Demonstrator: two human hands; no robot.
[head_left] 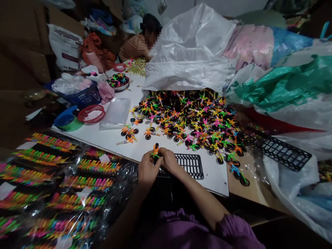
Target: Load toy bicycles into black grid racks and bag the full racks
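My left hand (146,170) and my right hand (168,159) meet at the near edge of the white board (114,138). Both pinch a small orange and green toy bicycle (155,150) between their fingertips. Right beside my right hand lies a black plastic grid tray (190,165). A big heap of small bright toy bicycles with black wheels (192,119) covers the board beyond my hands. A few loose ones (129,133) lie apart at the heap's left.
Clear bags packed with rows of toy bicycles (59,186) fill the left foreground. A longer black grid tray (276,148) lies at the right. Large plastic sacks (197,52) rise behind the heap. A blue basket (83,97), a red bowl (91,114) and a seated person (137,43) are at the far left.
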